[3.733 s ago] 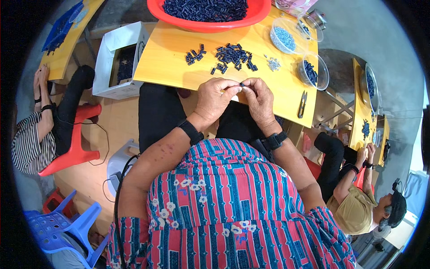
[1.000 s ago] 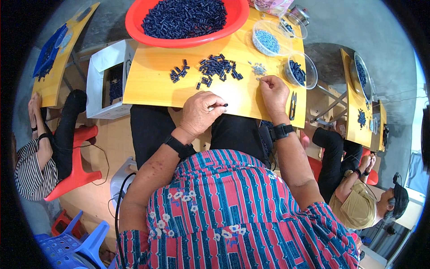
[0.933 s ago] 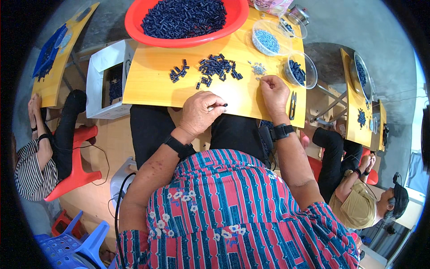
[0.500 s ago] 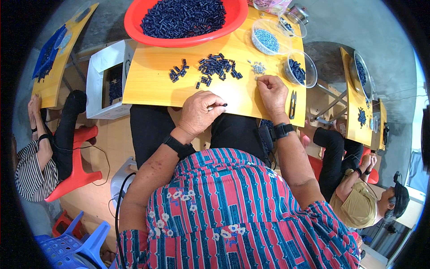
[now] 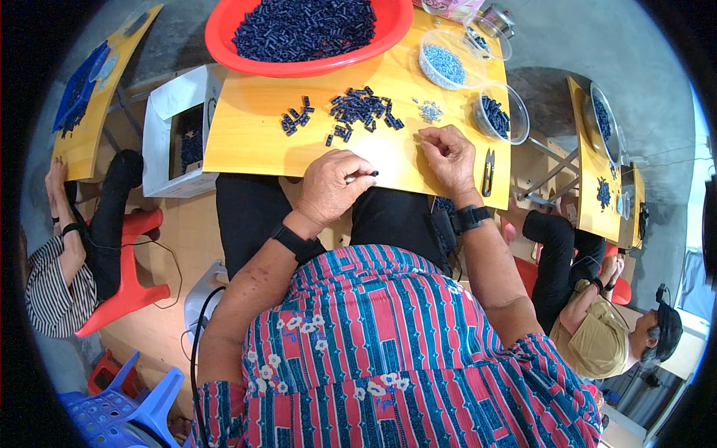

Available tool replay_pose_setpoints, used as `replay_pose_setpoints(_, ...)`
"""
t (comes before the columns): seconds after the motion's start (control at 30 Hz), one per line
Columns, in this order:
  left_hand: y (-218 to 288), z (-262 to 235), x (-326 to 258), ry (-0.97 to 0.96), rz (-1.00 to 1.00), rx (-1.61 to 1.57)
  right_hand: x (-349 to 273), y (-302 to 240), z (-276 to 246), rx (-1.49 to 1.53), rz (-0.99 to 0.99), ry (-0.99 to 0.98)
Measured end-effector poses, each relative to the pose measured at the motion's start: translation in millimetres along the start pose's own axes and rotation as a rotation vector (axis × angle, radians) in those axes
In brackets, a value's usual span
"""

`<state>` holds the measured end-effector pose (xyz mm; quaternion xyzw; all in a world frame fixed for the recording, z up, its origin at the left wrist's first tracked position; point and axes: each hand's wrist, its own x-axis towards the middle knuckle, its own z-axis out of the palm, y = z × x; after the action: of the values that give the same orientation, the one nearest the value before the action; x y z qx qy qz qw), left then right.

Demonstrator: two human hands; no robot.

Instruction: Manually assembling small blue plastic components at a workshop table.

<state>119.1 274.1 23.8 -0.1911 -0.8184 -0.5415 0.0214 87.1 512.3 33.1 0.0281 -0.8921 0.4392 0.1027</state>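
My left hand (image 5: 334,185) is closed in a pinch at the table's front edge. A small black plastic piece (image 5: 374,174) sticks out from its fingertips. My right hand (image 5: 450,158) hovers over the table to the right, its fingers curled and thumb near the index finger; anything between them is too small to make out. Just beyond it lies a little heap of tiny silvery parts (image 5: 430,112). A loose pile of dark blue-black plastic pieces (image 5: 362,109) lies in the middle of the yellow table (image 5: 254,142), with a smaller group (image 5: 296,117) to its left.
A red basin (image 5: 216,37) full of dark pieces stands at the back. Clear tubs hold light-blue bits (image 5: 444,66) and dark pieces (image 5: 494,116). Black thread snips (image 5: 488,173) lie at right. A white box (image 5: 179,134) stands left; people sit at tables on both sides.
My right hand has moved slightly left, its index finger lifting and reaching out nearer the silvery parts. My left hand stays in place with the black piece.
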Motion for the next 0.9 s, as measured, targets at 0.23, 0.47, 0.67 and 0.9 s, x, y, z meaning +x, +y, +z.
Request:
replay_pose_setpoints(0.23,0.8,-0.2,0.5,0.009,0.011,0.024,-0.8,2.7,0.2,-0.198,-0.249,-0.033)
replay_pose_setpoints(0.47,-0.4,0.2,0.5,0.019,0.015,0.004,-0.6,0.4,0.8,-0.189,-0.196,-0.027)
replay_pose_setpoints(0.67,-2.6,1.2,0.4,0.015,0.001,-0.017,-1.9,-12.5,-3.2,-0.244,-0.237,-0.08)
replay_pose_setpoints(0.9,-0.8,0.0,-0.7,-0.001,-0.035,-0.016,-1.0,-22.6,1.4,-0.493,-0.439,-0.135)
